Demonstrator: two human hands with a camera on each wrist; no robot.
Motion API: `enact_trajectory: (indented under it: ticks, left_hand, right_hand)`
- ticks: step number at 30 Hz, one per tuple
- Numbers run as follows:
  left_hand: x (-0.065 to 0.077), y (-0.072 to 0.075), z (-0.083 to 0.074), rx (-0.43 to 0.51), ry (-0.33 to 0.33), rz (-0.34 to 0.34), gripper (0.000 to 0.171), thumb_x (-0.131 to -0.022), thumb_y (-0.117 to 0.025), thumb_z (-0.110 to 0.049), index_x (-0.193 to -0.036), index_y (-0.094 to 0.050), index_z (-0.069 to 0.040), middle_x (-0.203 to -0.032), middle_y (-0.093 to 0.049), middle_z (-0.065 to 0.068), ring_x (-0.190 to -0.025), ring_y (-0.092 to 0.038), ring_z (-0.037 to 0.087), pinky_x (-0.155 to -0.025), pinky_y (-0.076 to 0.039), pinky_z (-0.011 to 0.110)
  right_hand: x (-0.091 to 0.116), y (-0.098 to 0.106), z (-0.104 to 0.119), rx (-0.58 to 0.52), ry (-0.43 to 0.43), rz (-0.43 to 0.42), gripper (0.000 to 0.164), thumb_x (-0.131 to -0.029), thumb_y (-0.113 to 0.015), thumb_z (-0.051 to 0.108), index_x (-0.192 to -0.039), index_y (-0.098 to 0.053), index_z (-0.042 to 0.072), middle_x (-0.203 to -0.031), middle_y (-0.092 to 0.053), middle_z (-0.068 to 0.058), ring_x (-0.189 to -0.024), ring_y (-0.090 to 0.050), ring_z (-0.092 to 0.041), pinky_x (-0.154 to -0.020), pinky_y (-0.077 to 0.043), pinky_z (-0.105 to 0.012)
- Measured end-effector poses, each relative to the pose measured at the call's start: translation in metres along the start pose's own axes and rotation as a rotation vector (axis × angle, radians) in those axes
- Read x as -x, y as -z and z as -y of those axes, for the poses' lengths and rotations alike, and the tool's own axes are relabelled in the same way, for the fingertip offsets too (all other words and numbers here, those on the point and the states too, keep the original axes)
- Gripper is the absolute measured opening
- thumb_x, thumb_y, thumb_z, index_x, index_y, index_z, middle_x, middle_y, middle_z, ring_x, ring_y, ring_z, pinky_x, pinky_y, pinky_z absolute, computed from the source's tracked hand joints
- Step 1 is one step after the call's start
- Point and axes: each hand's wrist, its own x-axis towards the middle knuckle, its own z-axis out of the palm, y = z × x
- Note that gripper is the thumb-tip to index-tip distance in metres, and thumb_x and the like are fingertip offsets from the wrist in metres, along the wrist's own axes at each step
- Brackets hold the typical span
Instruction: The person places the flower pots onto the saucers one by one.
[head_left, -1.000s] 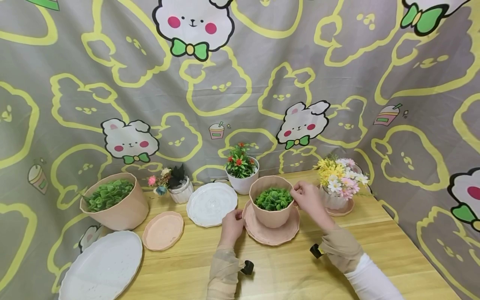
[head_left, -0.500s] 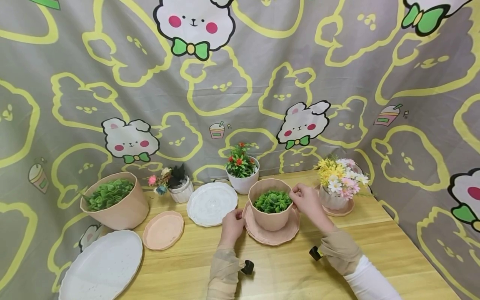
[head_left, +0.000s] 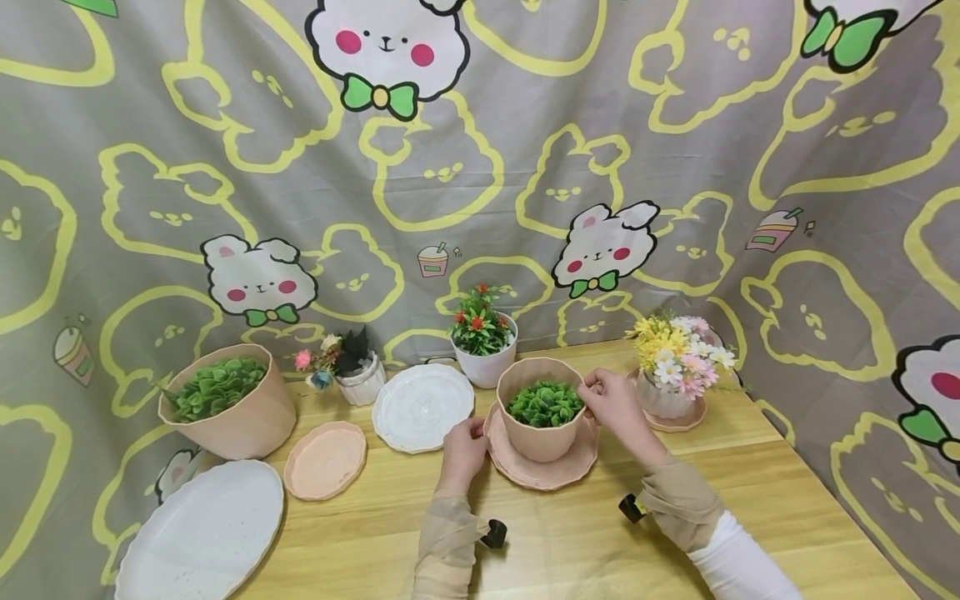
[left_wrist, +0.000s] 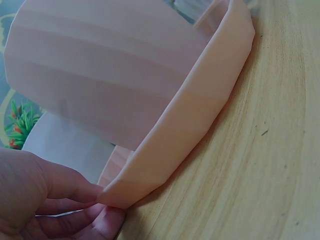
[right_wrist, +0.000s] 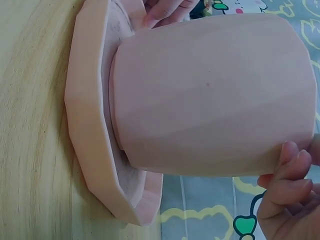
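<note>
Progress, judged from layout: partway. At center right of the head view: faceted pink pot (head_left: 543,437), near upright within the raised edge of wide pink saucer (head_left: 517,468); full seating of the base not confirmable from either wrist view. Hands apart, both occupied: left hand (head_left: 463,458) pinching the saucer's left edge, right hand (head_left: 619,406) gripping the pot's right rim. Neither grip yet released.

Apparently complete, at right of frame: flower pot (head_left: 663,403) standing on small pink saucer (head_left: 682,425). Apparently unpaired, at left and upper middle of the tabletop: large pink pot (head_left: 255,421), small white pot (head_left: 364,386) and red-flowered pot (head_left: 486,369), with no saucer visible beneath. Loose nearby, center to lower left: round white plate (head_left: 424,408), loose pink saucer (head_left: 326,461), large white plate (head_left: 202,529).

Materials: held pot and saucer matte, smooth, probably molded plastic; pot walls in broad flat facets, rim polygonal; saucer shallow, with upturned many-sided wall and dark marks inside. Foliage (head_left: 545,404) dense, small-leaved, artificial in appearance. Round white plate scalloped; large white plate wavy-edged and dark-speckled. Table (head_left: 750,508) in yellowish wood grain. Backdrop fabric (head_left: 517,133) gray, softly creased, printed with yellow outlines.
</note>
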Motion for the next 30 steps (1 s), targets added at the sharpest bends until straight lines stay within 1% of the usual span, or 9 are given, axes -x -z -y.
enact_trajectory:
  ticks: [4,9,11,14,16,21,23,26,30]
  left_hand:
    - [0.000,0.000,0.000,-0.004,0.009,0.003,0.027,-0.076,-0.061,0.005,-0.101,-0.071,0.001,-0.085,-0.068,0.008,-0.083,-0.060,0.019,-0.075,-0.051,0.032]
    - [0.000,0.000,0.000,0.001,0.012,0.007,0.028,-0.076,-0.061,0.005,-0.102,-0.071,0.001,-0.086,-0.069,0.008,-0.083,-0.061,0.019,-0.074,-0.052,0.032]
    - [-0.001,0.000,0.000,0.001,0.007,0.007,0.028,-0.076,-0.061,0.005,-0.102,-0.071,0.001,-0.086,-0.069,0.008,-0.083,-0.061,0.018,-0.074,-0.052,0.032]
    - [-0.001,0.000,0.000,-0.011,-0.003,0.005,0.027,-0.076,-0.061,0.005,-0.101,-0.071,0.001,-0.084,-0.068,0.008,-0.082,-0.060,0.018,-0.073,-0.051,0.031]
    - [-0.001,0.001,0.000,-0.020,-0.011,0.008,0.026,-0.076,-0.061,0.005,-0.100,-0.071,0.001,-0.083,-0.067,0.008,-0.081,-0.059,0.018,-0.073,-0.051,0.031]
    - [0.000,0.004,-0.002,-0.025,-0.011,0.035,0.027,-0.077,-0.061,0.004,-0.102,-0.071,0.001,-0.085,-0.068,0.008,-0.082,-0.060,0.018,-0.073,-0.051,0.030]
    - [0.000,0.005,-0.003,-0.022,-0.009,0.050,0.028,-0.077,-0.062,0.004,-0.104,-0.071,0.001,-0.086,-0.069,0.008,-0.082,-0.061,0.017,-0.073,-0.051,0.029]
    - [-0.001,0.008,-0.003,-0.020,-0.003,0.073,0.029,-0.079,-0.063,0.003,-0.106,-0.071,0.001,-0.086,-0.070,0.007,-0.081,-0.061,0.015,-0.073,-0.051,0.028]
    - [-0.001,0.011,-0.003,-0.041,0.003,0.096,0.028,-0.079,-0.063,0.001,-0.106,-0.070,0.002,-0.083,-0.069,0.006,-0.077,-0.060,0.012,-0.070,-0.050,0.025]
  right_hand:
    - [0.000,0.001,0.000,-0.004,-0.009,0.015,0.014,-0.091,-0.057,0.011,-0.093,-0.063,-0.002,-0.053,-0.061,-0.007,-0.040,-0.049,-0.008,-0.041,-0.038,-0.022]
    - [0.001,0.001,-0.001,-0.032,-0.007,0.025,0.014,-0.092,-0.059,0.012,-0.093,-0.062,-0.002,-0.054,-0.061,-0.008,-0.044,-0.055,-0.019,-0.041,-0.039,-0.022]
    - [0.001,0.001,-0.001,-0.037,-0.001,0.029,0.014,-0.092,-0.059,0.012,-0.093,-0.062,-0.002,-0.054,-0.061,-0.009,-0.045,-0.055,-0.020,-0.041,-0.039,-0.022]
    - [0.001,0.002,-0.002,-0.039,0.008,0.041,0.015,-0.094,-0.060,0.013,-0.094,-0.062,-0.002,-0.055,-0.061,-0.008,-0.044,-0.054,-0.016,-0.041,-0.040,-0.022]
    - [0.002,0.003,-0.002,-0.044,0.011,0.056,0.017,-0.094,-0.060,0.014,-0.094,-0.062,-0.002,-0.056,-0.061,-0.008,-0.045,-0.055,-0.018,-0.042,-0.042,-0.022]
    - [0.003,0.006,-0.004,-0.062,0.016,0.093,0.022,-0.096,-0.061,0.020,-0.096,-0.062,-0.001,-0.062,-0.063,-0.014,-0.048,-0.058,-0.026,-0.042,-0.045,-0.024]
    - [0.003,0.007,-0.005,-0.067,0.019,0.102,0.024,-0.097,-0.060,0.023,-0.096,-0.062,-0.001,-0.065,-0.064,-0.018,-0.048,-0.058,-0.025,-0.043,-0.045,-0.025]
    - [0.005,0.007,-0.006,-0.081,0.020,0.109,0.029,-0.098,-0.058,0.028,-0.094,-0.062,0.000,-0.067,-0.063,-0.021,-0.047,-0.055,-0.017,-0.043,-0.047,-0.026]
    - [0.006,0.007,-0.009,-0.120,-0.012,0.095,0.041,-0.102,-0.049,0.035,-0.091,-0.062,-0.002,-0.064,-0.062,-0.016,-0.046,-0.053,-0.011,-0.043,-0.048,-0.027]
